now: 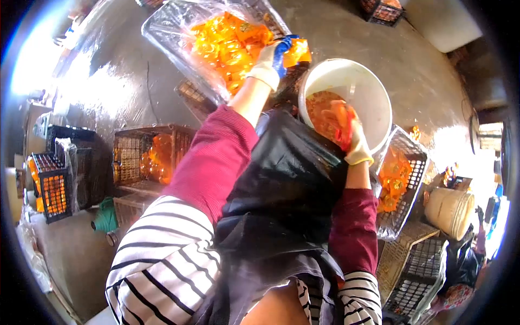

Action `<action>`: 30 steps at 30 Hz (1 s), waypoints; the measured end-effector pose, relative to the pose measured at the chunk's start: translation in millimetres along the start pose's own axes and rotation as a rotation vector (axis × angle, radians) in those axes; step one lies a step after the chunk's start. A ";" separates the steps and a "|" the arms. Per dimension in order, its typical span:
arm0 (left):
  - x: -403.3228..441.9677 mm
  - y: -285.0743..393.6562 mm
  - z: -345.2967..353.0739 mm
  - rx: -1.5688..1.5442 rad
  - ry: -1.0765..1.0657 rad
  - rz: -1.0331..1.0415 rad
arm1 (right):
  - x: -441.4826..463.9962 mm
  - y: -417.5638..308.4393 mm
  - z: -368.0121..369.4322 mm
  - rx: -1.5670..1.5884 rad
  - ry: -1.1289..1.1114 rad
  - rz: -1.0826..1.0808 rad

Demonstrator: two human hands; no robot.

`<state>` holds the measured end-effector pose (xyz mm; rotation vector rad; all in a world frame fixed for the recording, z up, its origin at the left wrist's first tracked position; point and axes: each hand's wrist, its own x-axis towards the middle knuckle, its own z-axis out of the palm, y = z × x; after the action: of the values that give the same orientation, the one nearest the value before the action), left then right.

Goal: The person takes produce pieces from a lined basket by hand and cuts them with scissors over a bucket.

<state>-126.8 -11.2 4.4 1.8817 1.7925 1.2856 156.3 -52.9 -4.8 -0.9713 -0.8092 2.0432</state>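
Grey workshop floor (346,32), wet-looking in spots, glare at L edge; crates all round, incl. a black one (418,168) just R of the bucket & a brown one (127,165) off to the L, both w/ orange stuff in. Person wears a black apron (281,189), both hands gloved.

L hand (272,62) is at the near R edge of the plastic-lined crate (170,51), fingers apparently closed on an orange packet (298,53); lots more shiny orange packets (227,43) lie in the liner behind it. R hand (350,130) is down inside the white bucket (378,105), over the red-orange mix (317,111); can't tell if it's gripping any, b/c glove & contents are much the same colour.

Risks, my read: packet poss. slips, since film looks slick & gloves may be damp. Packet's right by the crate edge, so a loose grip = drop to floor or bucket. Loose liner could snag L hand & pull other packets out. R forearm crosses the bucket's near rim; leaning on it might tip the bucket. Mix could drip on apron/floor if R hand lifts too full, then slip hazard.
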 end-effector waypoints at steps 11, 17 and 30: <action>-13.4 34.8 136.3 -1.080 -0.126 -0.594 | 32.8 33.5 -33.0 -0.295 0.122 -0.096; -8.2 42.6 112.5 -1.085 -0.271 -0.653 | -0.1 -12.6 11.2 -0.476 0.205 -0.028; -9.4 55.6 97.1 -0.684 -0.311 -0.372 | 28.9 26.2 -30.2 -0.602 0.268 -0.310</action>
<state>-18.0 5.6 -17.4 1.2204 1.2414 1.1784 159.3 -36.9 -51.4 -1.3104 -1.3648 1.3852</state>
